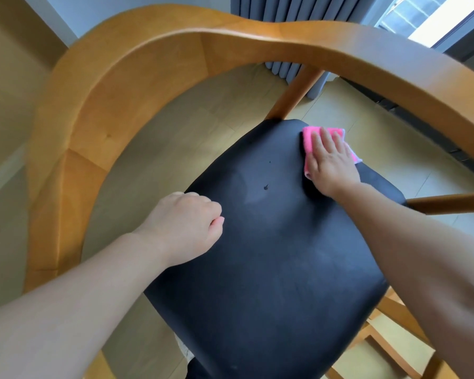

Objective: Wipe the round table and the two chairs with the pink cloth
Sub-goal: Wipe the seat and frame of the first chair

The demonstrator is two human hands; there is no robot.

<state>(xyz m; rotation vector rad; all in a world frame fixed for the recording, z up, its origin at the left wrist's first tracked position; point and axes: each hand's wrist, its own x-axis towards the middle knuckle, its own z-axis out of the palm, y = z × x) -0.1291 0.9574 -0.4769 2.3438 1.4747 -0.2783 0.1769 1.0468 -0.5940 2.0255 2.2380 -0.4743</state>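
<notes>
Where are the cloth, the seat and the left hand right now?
cloth (pixel 309 139): head view, on its pink left part beside the fingers.
seat (pixel 271 269): head view, on the bare black middle.
left hand (pixel 188 228): head view, on the back of the hand.

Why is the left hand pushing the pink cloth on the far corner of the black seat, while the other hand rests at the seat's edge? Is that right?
Nearly right, but the hands are swapped. The head view shows the right hand pressing flat on the pink cloth at the far corner of the black seat. The left hand, fingers curled, is the one at the seat's edge.
</notes>
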